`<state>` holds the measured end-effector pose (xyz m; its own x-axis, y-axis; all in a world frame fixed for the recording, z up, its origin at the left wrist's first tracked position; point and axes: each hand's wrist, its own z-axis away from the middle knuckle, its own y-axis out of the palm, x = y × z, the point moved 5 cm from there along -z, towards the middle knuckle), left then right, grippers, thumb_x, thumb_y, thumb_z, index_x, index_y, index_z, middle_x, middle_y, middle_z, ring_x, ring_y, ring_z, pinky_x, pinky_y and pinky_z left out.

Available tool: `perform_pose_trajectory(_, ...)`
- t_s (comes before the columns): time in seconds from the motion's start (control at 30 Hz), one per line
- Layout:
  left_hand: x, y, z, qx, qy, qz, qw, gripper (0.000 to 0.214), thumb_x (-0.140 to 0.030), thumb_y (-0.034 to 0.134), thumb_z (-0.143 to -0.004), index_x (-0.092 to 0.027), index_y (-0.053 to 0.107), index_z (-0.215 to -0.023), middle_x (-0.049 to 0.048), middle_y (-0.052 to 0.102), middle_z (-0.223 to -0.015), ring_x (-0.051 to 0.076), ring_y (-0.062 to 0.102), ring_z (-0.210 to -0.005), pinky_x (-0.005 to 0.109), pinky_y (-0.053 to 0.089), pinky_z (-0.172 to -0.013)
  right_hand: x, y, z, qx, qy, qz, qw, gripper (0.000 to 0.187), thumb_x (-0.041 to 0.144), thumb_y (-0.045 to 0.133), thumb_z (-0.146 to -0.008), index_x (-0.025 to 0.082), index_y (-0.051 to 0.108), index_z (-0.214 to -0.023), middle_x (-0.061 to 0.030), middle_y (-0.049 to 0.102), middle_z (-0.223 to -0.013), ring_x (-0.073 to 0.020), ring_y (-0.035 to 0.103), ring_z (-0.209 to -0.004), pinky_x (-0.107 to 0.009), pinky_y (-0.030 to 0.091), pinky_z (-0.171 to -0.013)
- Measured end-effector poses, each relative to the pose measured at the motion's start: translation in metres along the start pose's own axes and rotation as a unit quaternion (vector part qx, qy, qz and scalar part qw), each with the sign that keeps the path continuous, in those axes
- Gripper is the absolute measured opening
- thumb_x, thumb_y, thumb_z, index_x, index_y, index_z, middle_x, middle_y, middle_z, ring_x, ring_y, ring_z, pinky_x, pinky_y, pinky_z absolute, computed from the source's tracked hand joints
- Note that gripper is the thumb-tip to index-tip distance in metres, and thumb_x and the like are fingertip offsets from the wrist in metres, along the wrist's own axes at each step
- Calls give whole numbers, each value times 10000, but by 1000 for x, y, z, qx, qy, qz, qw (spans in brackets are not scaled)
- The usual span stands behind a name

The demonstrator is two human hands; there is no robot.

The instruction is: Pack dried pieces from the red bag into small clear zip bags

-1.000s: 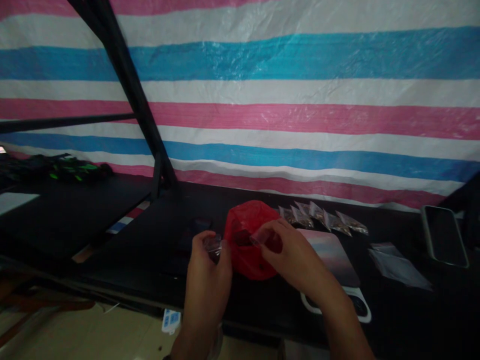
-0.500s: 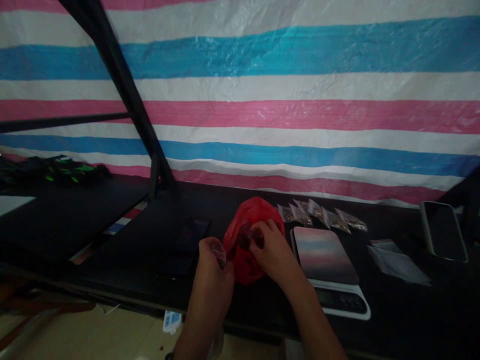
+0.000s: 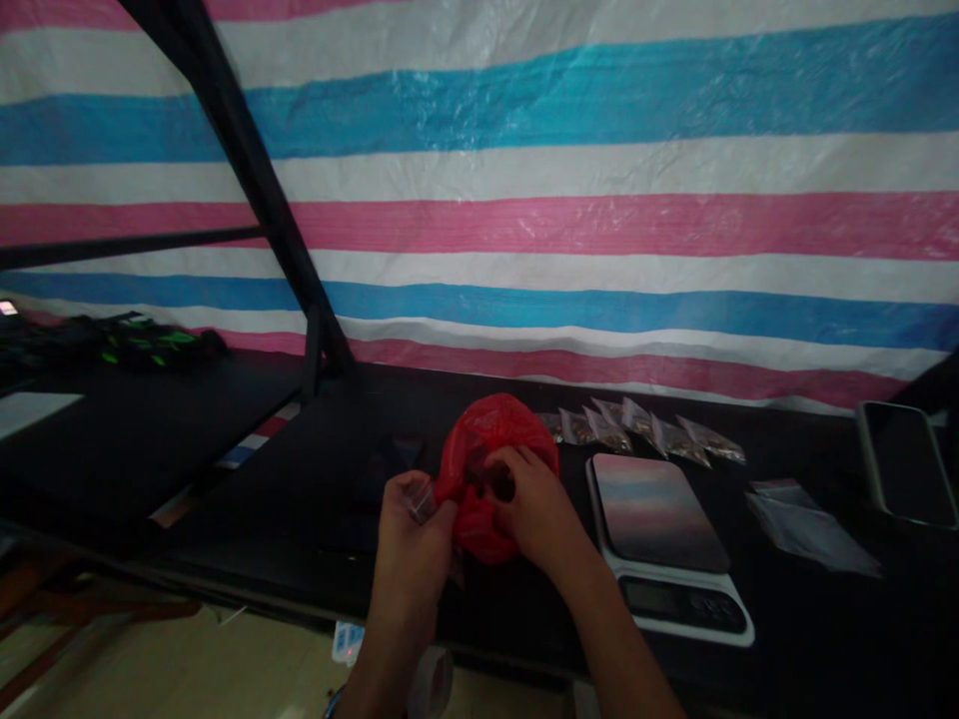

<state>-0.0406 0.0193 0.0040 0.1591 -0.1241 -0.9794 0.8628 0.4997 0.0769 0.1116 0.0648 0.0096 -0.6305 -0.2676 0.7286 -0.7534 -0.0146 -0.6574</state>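
Observation:
A red plastic bag (image 3: 500, 424) stands with its mouth gaping on the black tabletop. My left hand (image 3: 411, 544) is closed at the bag's left rim, with a small clear plastic bag (image 3: 422, 501) between its fingers. Whether it also grips the red rim, I cannot tell. Reaching into the red bag's mouth, my right hand (image 3: 531, 504) has its fingers curled in a pinch. Something small and dark is by its fingertips, too dim to name. To the right of that hand lies a white kitchen scale (image 3: 663, 514) with a bare metal plate.
Several small filled zip bags (image 3: 636, 424) lie in a row behind the scale. Flat clear bags (image 3: 813, 529) rest to its right, near a phone (image 3: 906, 462). A dark phone (image 3: 394, 459) is left of the red bag. A black metal post (image 3: 262, 190) slants up at the left.
The view has shifted slightly, so the scale and small bags appear further right. My right hand's fingers have moved a little lower inside the red bag's mouth.

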Motion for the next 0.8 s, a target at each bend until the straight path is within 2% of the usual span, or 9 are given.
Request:
perform_pose_trajectory(0.1, -1, 0, 2, -6, 10, 52, 999, 468, -293, 706, -567, -243, 505, -986, -77, 576, -739, 106, 563, -545, 210, 467, -492, 3, -6, 3, 24, 14, 10, 1000, 265, 48, 698, -833, 207, 692, -1046, -57, 706, -1090, -223, 664, -989, -376, 499, -910)
perform_pose_trajectory(0.27, -5, 3, 6, -5, 32, 113, 993, 460, -281, 764, -563, -245, 517, -950, -91, 567, -726, 81, 532, -544, 186, 458, -494, 9, -15, 8, 26, -3, 60, 998, 265, 61, 707, -835, 213, 711, -1053, -86, 715, -1164, -262, 654, -1113, -409, 491, -961)
perform_pose_trajectory(0.4, -10, 6, 9, 3, 30, 115, 993, 455, -285, 792, -552, -242, 518, -912, -87, 570, -707, 85, 516, -554, 182, 440, -489, 2, -13, 9, 25, 25, -40, 999, 257, 79, 691, -843, 220, 717, -1056, -53, 753, -1098, -212, 707, -980, -349, 517, -875)
perform_pose_trajectory(0.57, -11, 7, 9, 10, 19, 114, 993, 480, -276, 794, -539, -244, 525, -936, -83, 599, -721, 92, 528, -565, 196, 466, -514, -15, -10, 9, 25, 105, -165, 980, 141, 120, 693, -841, 189, 706, -963, -18, 772, -904, -176, 719, -825, -290, 512, -737)
perform_pose_trajectory(0.7, -10, 4, 5, 14, 30, 102, 994, 472, -262, 785, -519, -234, 544, -923, -77, 599, -753, 88, 545, -599, 187, 471, -528, -25, -14, 8, 30, 127, -238, 962, 126, 167, 694, -846, 180, 725, -968, -23, 776, -908, -177, 725, -830, -294, 528, -751)
perform_pose_trajectory(0.8, -9, 3, 3, 33, 11, 59, 998, 490, -283, 762, -504, -242, 541, -939, -68, 609, -771, 109, 566, -600, 198, 461, -498, -30, -21, 6, 13, 132, -249, 959, 123, 181, 668, -866, 184, 720, -978, -7, 754, -871, -167, 715, -808, -289, 529, -752)
